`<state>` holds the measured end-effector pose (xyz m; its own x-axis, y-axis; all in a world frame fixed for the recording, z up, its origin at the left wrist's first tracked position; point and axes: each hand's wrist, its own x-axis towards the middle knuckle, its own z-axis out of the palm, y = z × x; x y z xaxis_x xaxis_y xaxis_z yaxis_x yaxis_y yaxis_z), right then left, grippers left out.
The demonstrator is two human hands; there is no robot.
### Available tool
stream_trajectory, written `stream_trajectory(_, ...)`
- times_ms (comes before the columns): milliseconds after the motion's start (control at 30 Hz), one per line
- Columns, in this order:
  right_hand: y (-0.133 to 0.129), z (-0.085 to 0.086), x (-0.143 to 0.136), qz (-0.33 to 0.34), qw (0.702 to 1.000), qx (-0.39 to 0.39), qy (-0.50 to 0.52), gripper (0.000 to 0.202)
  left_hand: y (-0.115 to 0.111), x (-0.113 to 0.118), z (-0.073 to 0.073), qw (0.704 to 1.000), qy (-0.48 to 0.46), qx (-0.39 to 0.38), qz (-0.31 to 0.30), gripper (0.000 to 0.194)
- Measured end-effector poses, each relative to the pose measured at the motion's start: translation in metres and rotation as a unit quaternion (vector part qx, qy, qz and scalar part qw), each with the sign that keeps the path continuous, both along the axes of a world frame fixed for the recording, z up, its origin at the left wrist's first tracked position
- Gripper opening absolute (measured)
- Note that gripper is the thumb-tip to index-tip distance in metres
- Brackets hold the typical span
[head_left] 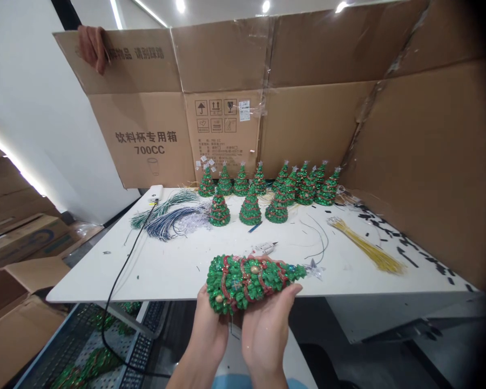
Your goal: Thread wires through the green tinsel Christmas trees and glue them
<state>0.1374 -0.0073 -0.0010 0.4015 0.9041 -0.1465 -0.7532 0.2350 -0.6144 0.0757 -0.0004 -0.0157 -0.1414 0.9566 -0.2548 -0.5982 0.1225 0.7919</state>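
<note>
A green glittery miniature Christmas tree lies on its side across both my hands, just in front of the table's near edge. Red garland and gold balls decorate it, and a clear star at its tip points right. My left hand is wrapped under the wide base, its fingers mostly hidden by the tree. My right hand supports the middle and narrower end from below, with the thumb along the near side. Just beyond the tree lies a white pen-like tool with a dark tip.
Several small trees stand on the white table. Wire bundles lie left, yellow wires right, near black scraps. Cardboard walls enclose the back and right. A black cable hangs over the front edge above a crate.
</note>
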Motion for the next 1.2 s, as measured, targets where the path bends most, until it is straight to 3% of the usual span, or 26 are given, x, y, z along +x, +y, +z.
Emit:
stream_trajectory(167, -0.001, 0.006, 0.008, -0.031, 0.999, -0.026, 0.012, 0.082, 0.006, -0.010, -0.002, 0.998, 0.058, 0.027, -0.027, 0.034)
stream_trajectory(267, -0.001, 0.008, 0.018, -0.032, 0.998, -0.039, 0.025, 0.077, 0.014, -0.028, -0.001, 0.991, 0.105, 0.055, -0.062, 0.044)
stream_trajectory(400, -0.001, 0.009, 0.029, -0.011, 0.998, -0.034, 0.043, 0.074, 0.017, -0.052, 0.009, 0.977, 0.153, 0.095, -0.113, 0.057)
stream_trajectory(500, 0.000, 0.012, 0.033, 0.002, 0.998, -0.037, 0.058, 0.072, 0.011, -0.058, 0.019, 0.969, 0.171, 0.120, -0.134, 0.053)
stream_trajectory(833, 0.004, 0.009, 0.041, 0.084, 0.988, -0.096, 0.090, 0.071, -0.007, -0.049, 0.043, 0.987, 0.026, 0.107, -0.113, 0.040)
stream_trajectory(1033, 0.003, 0.009, 0.041, 0.074, 0.991, -0.072, 0.089, 0.072, -0.005, -0.047, 0.032, 0.970, 0.161, 0.165, -0.082, 0.054)
stream_trajectory(1200, -0.001, 0.013, 0.040, 0.064, 0.993, -0.067, 0.075, 0.077, 0.003, -0.045, 0.020, 0.950, 0.258, 0.141, -0.103, 0.051)
